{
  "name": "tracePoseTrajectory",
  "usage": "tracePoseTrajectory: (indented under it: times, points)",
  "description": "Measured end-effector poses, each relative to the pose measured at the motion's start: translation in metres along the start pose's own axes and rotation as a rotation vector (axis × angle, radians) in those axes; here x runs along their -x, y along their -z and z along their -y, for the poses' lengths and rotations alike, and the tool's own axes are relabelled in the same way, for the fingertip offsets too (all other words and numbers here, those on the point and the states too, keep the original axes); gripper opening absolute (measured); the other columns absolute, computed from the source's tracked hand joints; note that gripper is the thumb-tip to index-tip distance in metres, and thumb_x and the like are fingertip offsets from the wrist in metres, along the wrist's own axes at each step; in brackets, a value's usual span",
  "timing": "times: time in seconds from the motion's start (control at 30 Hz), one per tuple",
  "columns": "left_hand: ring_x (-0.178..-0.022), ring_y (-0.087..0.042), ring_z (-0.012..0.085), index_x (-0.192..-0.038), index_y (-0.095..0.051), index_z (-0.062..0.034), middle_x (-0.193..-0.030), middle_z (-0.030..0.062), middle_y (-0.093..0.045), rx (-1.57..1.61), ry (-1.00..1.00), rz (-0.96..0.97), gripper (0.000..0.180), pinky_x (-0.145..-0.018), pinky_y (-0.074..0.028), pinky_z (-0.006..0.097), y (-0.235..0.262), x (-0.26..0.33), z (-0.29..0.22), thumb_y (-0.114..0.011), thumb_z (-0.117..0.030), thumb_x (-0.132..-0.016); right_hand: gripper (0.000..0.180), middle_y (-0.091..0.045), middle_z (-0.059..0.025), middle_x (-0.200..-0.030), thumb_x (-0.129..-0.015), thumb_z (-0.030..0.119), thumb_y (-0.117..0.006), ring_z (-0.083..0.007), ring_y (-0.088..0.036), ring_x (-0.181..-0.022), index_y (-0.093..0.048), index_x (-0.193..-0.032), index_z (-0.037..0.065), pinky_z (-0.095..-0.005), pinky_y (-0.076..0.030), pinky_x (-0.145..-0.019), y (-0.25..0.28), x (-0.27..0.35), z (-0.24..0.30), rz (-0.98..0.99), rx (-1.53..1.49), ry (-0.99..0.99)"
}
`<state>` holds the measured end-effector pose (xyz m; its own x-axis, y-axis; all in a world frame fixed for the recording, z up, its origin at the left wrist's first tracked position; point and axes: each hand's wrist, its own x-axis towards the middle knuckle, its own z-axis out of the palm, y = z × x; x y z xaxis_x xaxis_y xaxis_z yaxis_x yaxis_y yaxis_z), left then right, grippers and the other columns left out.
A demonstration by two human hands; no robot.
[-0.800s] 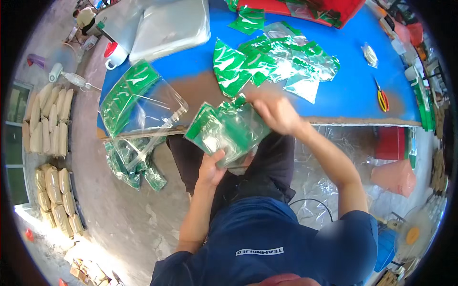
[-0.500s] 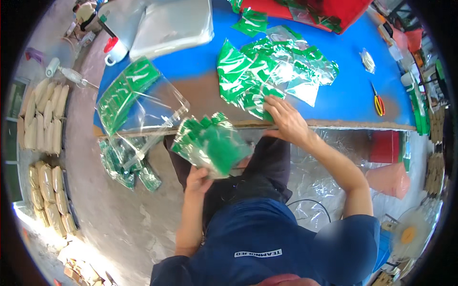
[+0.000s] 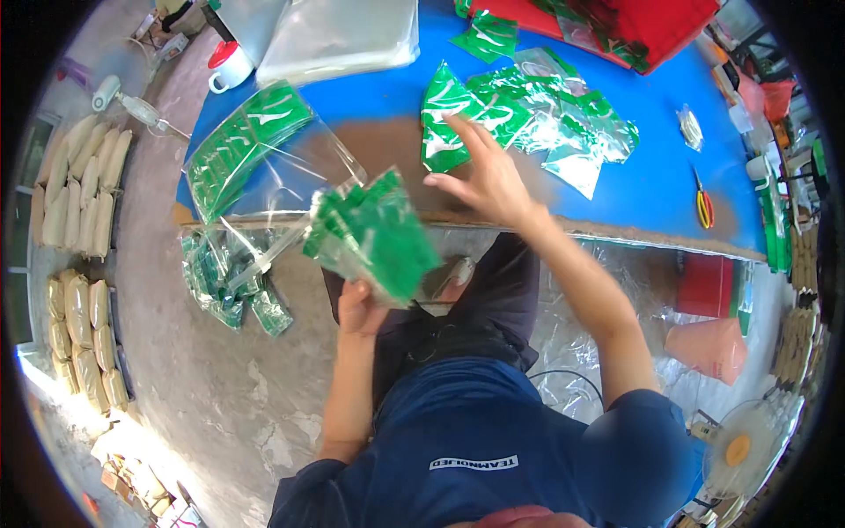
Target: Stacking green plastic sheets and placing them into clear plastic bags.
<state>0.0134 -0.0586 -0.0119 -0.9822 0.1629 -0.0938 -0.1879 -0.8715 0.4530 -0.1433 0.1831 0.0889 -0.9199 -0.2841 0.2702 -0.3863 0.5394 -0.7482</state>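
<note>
My left hand (image 3: 361, 308) grips the lower edge of a bunch of green and clear plastic bags (image 3: 383, 238), held above my lap in front of the table edge. The bunch is slightly blurred. My right hand (image 3: 493, 180) is over the blue table, thumb and fingers apart, with nothing visible in it. Its fingertips reach the near left part of a loose pile of glossy green and clear bags (image 3: 572, 132); whether they touch it I cannot tell. A larger clear bag with green packets inside (image 3: 246, 145) hangs over the table's front left edge.
A stack of clear plastic sheets (image 3: 339, 40) and a white mug with a red lid (image 3: 231, 66) stand at the back left. Red material (image 3: 651, 31) lies at the back. Yellow-and-red-handled snips (image 3: 704, 209) and a small white bundle (image 3: 690, 128) are at the right.
My right hand has moved up and left across the pile, its fingers now spread. The pile's near part has gone from the table. The bunch in my left hand has turned and risen slightly.
</note>
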Motion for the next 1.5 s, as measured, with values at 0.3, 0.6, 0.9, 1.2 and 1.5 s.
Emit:
tracePoseTrajectory:
  times: [0.3, 0.6, 0.9, 1.2, 1.5]
  points:
    - [-0.119, -0.059, 0.0336, -0.141, -0.042, 0.0021, -0.130, 0.0168, -0.059, -0.057, -0.103, -0.076, 0.082, -0.103, -0.047, 0.050, 0.029, 0.047, -0.049, -0.082, -0.014, -0.071, 0.064, -0.058, -0.0144, -0.134, -0.080, 0.018, -0.076, -0.0318, -0.057, -0.123, -0.050, -0.137, 0.006, -0.0423, -0.048, -0.102, -0.009, 0.047, -0.010, 0.226, 0.515, 0.671]
    - [-0.120, -0.058, 0.0329, -0.133, -0.053, 0.0024, -0.129, 0.0171, -0.060, 0.216, 0.064, 0.152, 0.066, -0.106, -0.046, 0.049, 0.012, -0.018, -0.011, -0.077, -0.016, -0.074, 0.037, -0.069, -0.0084, -0.105, -0.088, 0.014, -0.076, -0.0128, -0.063, -0.089, -0.060, -0.117, -0.004, -0.0276, -0.053, -0.075, -0.007, 0.022, 0.017, -0.396, -0.766, -0.333]
    - [-0.112, -0.062, 0.0221, -0.135, -0.052, -0.0053, -0.123, 0.0071, -0.063, -0.173, -0.126, 0.032, 0.064, -0.097, -0.050, 0.039, -0.049, -0.068, -0.026, -0.075, 0.001, -0.076, 0.077, -0.058, -0.0141, -0.125, -0.086, 0.042, -0.075, -0.0224, -0.055, -0.118, -0.041, -0.140, -0.001, -0.0336, -0.043, -0.102, 0.020, 0.024, 0.040, 0.147, -0.681, -0.141]
    - [-0.124, -0.053, 0.0247, -0.146, -0.037, -0.0045, -0.141, 0.0105, -0.048, -1.264, -0.370, 0.363, 0.094, -0.105, -0.043, 0.038, -0.088, -0.144, -0.066, -0.088, -0.008, -0.067, 0.117, -0.037, -0.0237, -0.147, -0.062, 0.024, -0.092, -0.0388, -0.038, -0.138, -0.020, -0.151, 0.004, -0.0429, -0.034, -0.114, -0.001, -0.017, -0.011, 0.168, -0.172, 0.154]
    - [-0.137, -0.040, 0.0255, -0.159, 0.000, -0.0150, -0.154, 0.0146, -0.031, -1.145, -0.342, 0.394, 0.130, -0.112, -0.039, 0.042, -0.082, -0.155, -0.063, -0.090, -0.013, -0.065, 0.108, -0.039, -0.0230, -0.146, -0.067, 0.026, -0.090, -0.0413, -0.037, -0.139, -0.023, -0.149, 0.006, -0.0463, -0.036, -0.112, -0.014, -0.019, 0.006, 0.158, -0.340, 0.133]
